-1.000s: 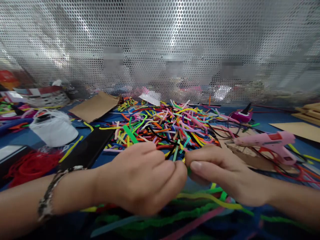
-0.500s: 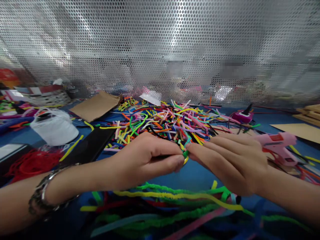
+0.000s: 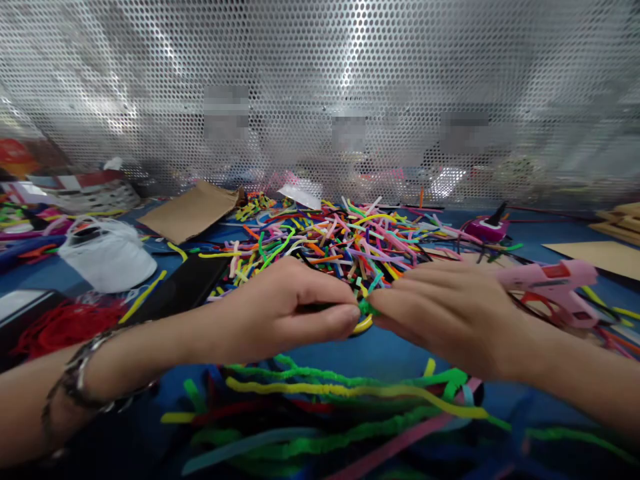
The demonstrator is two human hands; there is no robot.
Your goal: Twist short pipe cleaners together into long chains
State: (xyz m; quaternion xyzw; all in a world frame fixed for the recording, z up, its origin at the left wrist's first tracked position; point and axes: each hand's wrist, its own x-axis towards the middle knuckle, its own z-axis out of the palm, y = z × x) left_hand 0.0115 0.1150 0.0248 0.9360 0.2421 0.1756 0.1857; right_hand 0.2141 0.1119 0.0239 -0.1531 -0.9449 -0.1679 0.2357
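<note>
My left hand (image 3: 285, 308) and my right hand (image 3: 445, 315) meet fingertip to fingertip over the blue table (image 3: 385, 350). Both are closed in a pinch on a small green and yellow pipe cleaner piece (image 3: 367, 313) held between them. A silver bracelet (image 3: 75, 387) is on my left wrist. Just behind the hands lies a big pile of short coloured pipe cleaners (image 3: 340, 243). Below the hands lie long twisted green and yellow pipe cleaners (image 3: 350, 390).
A pink glue gun (image 3: 550, 280) lies right of my right hand, a smaller purple glue gun (image 3: 485, 228) farther back. Cardboard sheet (image 3: 193, 212), white plastic bag (image 3: 107, 253) and red cord (image 3: 65, 327) are at left. A perforated metal screen (image 3: 320, 87) closes the back.
Both hands have lifted and moved away from me toward the pile, still pinched together on the small piece. The long twisted strands below them have come into view.
</note>
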